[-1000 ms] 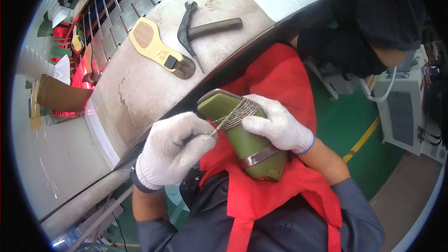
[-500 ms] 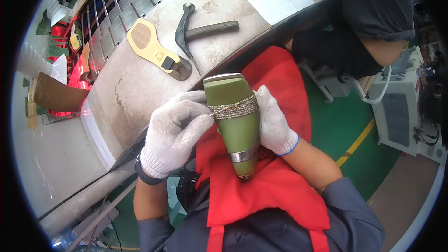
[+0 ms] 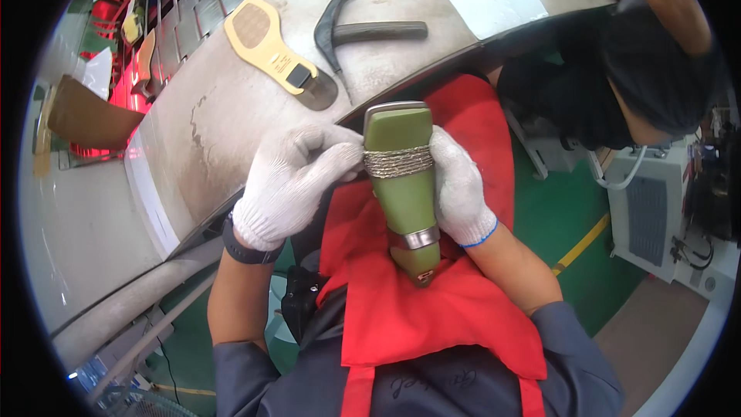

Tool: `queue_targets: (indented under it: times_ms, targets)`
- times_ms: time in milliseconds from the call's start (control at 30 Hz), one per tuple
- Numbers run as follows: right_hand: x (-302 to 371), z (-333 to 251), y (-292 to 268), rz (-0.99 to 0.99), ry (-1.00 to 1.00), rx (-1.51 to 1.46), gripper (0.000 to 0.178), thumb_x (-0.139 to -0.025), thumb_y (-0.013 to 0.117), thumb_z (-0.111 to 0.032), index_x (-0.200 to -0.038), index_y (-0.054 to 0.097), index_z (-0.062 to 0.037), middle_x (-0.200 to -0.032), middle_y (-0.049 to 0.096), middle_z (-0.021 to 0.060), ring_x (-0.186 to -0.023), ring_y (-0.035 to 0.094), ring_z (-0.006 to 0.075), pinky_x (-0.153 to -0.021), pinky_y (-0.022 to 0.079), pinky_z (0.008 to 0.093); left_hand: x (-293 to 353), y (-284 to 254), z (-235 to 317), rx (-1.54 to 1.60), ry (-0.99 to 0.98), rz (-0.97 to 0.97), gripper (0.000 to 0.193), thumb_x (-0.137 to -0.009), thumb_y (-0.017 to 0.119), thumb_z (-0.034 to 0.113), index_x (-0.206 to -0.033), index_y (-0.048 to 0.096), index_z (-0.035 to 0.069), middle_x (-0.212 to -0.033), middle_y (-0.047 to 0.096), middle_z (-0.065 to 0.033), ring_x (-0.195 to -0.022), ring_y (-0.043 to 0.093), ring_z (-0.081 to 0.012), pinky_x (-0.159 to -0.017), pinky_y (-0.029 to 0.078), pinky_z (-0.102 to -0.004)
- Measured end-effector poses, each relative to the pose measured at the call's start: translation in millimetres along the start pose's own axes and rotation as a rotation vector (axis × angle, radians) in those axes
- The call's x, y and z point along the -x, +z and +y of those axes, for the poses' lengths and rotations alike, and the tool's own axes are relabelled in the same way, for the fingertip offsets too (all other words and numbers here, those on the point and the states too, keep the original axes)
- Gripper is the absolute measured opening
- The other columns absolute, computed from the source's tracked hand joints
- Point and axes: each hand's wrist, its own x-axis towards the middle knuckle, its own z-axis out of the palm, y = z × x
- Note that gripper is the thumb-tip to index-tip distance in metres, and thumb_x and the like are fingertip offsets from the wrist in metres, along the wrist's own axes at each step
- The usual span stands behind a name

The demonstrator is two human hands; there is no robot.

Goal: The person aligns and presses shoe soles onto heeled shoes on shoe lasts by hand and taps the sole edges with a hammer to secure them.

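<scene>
A green shoe last [image 3: 407,205] stands over my lap, with its toe end pointing away from me. Several glittery straps [image 3: 397,162] wrap round its front part, and a silver metal band [image 3: 421,239] circles it nearer to me. My right hand [image 3: 461,189], in a white knit glove, grips the last along its right side. My left hand [image 3: 297,177], gloved alike, pinches at the left edge of the glittery straps. Its exact hold there is partly hidden behind the thumb.
On the worktable [image 3: 224,139] ahead lie a yellow insole [image 3: 266,46] with a dark piece at one end and a hammer [image 3: 378,31] with a wooden handle. A metal-bar rack [image 3: 201,0] stands far left. Another person's arm [image 3: 671,8] is at the upper right, near a white machine [image 3: 644,205].
The last has shifted slightly right and tilted more upright in view. Both hands moved with it, and my left fingers have come closer together at the strap edge. The other person's arm has risen.
</scene>
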Motion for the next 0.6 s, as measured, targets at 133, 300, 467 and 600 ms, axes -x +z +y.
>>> queue_targets:
  times_ms: [133, 300, 467, 600]
  targets:
    - [0, 2, -7, 0.079, -0.139, 0.266, 0.040, -0.118, 0.042, -0.023, -0.139, 0.063, 0.0041, -0.131, 0.073, 0.0127, -0.117, 0.069, 0.0173, -0.106, 0.055, 0.0345, -5, 3, -6, -0.061, 0.002, 0.001, 0.022, -0.108, 0.071, 0.011, -0.116, 0.076, -0.008, -0.101, 0.078, -0.0085, -0.090, 0.072, -0.0118, -0.084, 0.060, -0.0277]
    - [6, -9, -8, 0.062, -0.163, 0.426, 0.041, -0.111, 0.063, -0.021, -0.143, 0.060, 0.0032, -0.130, 0.071, 0.0123, -0.117, 0.068, 0.0169, -0.104, 0.057, 0.0370, -8, 17, -6, -0.130, -0.006, -0.062, 0.019, -0.108, 0.073, 0.012, -0.108, 0.076, -0.006, -0.096, 0.076, -0.0075, -0.086, 0.071, -0.0108, -0.081, 0.060, -0.0270]
    - [7, -20, -14, 0.019, -0.078, 0.490, 0.049, -0.104, 0.077, -0.029, -0.142, 0.061, -0.0011, -0.125, 0.071, 0.0083, -0.114, 0.068, 0.0161, -0.102, 0.058, 0.0369, -17, 29, -9, -0.153, 0.043, -0.077, 0.016, -0.107, 0.074, 0.011, -0.106, 0.076, -0.004, -0.092, 0.076, -0.0067, -0.082, 0.071, -0.0103, -0.079, 0.061, -0.0274]
    - [10, -20, -29, 0.010, -0.051, 0.410, 0.066, -0.097, 0.085, -0.040, -0.144, 0.059, -0.0014, -0.125, 0.071, 0.0090, -0.114, 0.069, 0.0184, -0.102, 0.058, 0.0369, -23, 33, -22, 0.039, 0.001, -0.145, 0.026, -0.103, 0.076, 0.010, -0.124, 0.071, -0.004, -0.109, 0.075, -0.0099, -0.092, 0.071, -0.0121, -0.083, 0.061, -0.0286]
